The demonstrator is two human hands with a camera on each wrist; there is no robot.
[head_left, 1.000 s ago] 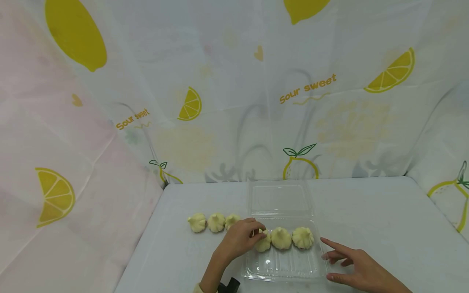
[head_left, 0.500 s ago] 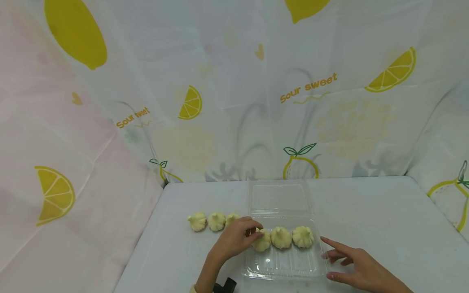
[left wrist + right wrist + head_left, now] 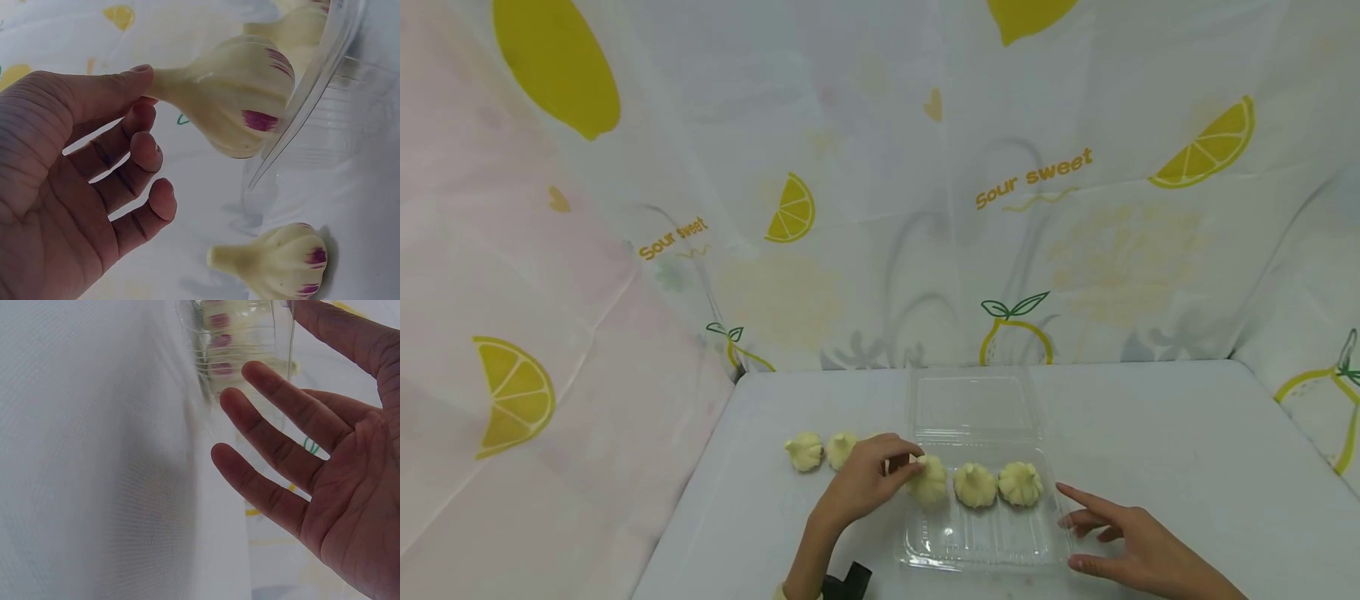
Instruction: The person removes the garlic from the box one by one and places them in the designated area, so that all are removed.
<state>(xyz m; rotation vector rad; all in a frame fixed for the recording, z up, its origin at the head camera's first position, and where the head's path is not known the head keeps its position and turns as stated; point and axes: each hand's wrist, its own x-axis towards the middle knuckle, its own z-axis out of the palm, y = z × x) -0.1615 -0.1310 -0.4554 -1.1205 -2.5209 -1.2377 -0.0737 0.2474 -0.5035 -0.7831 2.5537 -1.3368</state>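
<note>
My left hand [image 3: 867,479] pinches a pale garlic bulb [image 3: 231,100] by its stem between thumb and forefinger, the other fingers loosely bent. In the head view that bulb [image 3: 929,481] hangs at the left side of a clear plastic box [image 3: 977,546]. Inside the box sit two more bulbs, a middle garlic bulb [image 3: 975,486] and a right garlic bulb [image 3: 1021,484]. My right hand [image 3: 1127,542] is beside the box's right wall, fingers spread. In the right wrist view its thumb reaches the box's rim; contact of the other fingers is unclear.
Left of the box, a garlic bulb [image 3: 805,452] and another garlic bulb [image 3: 840,451] lie on the white table [image 3: 760,533]. The box's clear lid [image 3: 973,404] lies folded back behind it. A lemon-print cloth [image 3: 880,275] stands behind and at the sides.
My left hand has moved left and slightly up, bringing the pinched garlic bulb away from the middle one. It now covers the third bulb on the table. The right hand stays still.
</note>
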